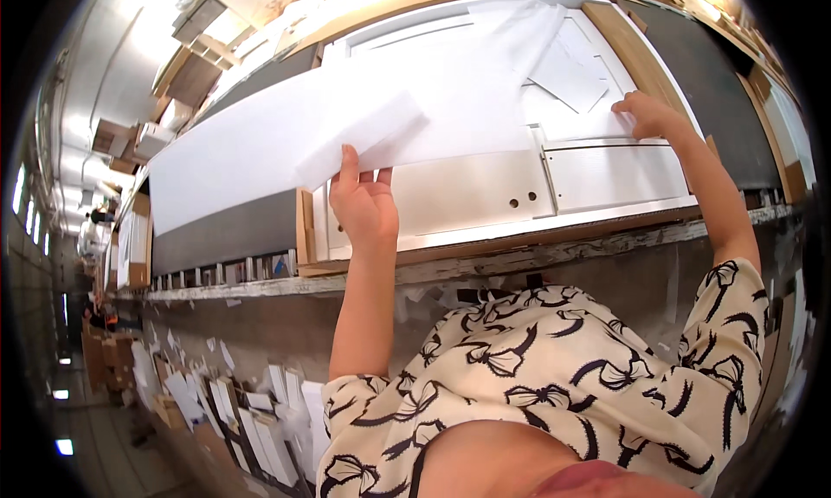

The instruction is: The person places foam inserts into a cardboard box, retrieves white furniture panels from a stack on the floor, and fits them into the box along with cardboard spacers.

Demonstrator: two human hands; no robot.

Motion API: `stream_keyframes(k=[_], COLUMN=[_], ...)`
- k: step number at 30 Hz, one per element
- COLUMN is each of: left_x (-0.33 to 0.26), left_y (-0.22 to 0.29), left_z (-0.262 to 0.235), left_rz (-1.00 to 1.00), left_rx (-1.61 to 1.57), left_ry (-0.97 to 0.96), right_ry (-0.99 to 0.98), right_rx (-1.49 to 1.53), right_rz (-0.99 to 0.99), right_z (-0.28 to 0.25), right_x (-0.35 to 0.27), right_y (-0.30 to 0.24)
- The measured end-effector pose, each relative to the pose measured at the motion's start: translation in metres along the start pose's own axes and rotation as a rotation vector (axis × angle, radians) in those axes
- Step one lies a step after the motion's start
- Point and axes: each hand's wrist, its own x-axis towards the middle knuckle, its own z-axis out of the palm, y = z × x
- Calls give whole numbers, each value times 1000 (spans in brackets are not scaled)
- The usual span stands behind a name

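A thin white foam sheet (251, 126) is spread over the conveyor and across the white panels in an open carton. At its near edge my left hand (365, 205) is closed on the sheet, thumb on top, beside a folded-back strip. My right hand (651, 119) has its fingers bent and closed at the sheet's right end, over the carton's right part. Beneath lie a long white panel (459, 195) with round holes and a smaller white panel (615, 176). A white card-like piece (569, 76) lies by the crumpled far part of the sheet.
Cardboard strips (636, 48) line the carton's sides. The dark conveyor belt (234, 230) continues left and right behind a worn pale rail (485, 263). White offcuts (268, 433) stand below on the left. Cartons (134, 247) and a distant person are farther left.
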Motion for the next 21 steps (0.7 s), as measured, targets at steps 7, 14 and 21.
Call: stream_keyframes(k=[7, 14, 21], left_x=[-5, 6, 12], left_y=[-37, -30, -31], left_z=[35, 43, 43], left_rz=[40, 106, 50], left_rx=[-29, 41, 31], left_ry=[60, 88, 103], right_ry=[-216, -168, -157], right_rx=[85, 219, 306], right_rz=[-361, -359, -314], right_z=[4, -4, 20], right_x=[9, 8, 13], right_y=[-21, -9, -1])
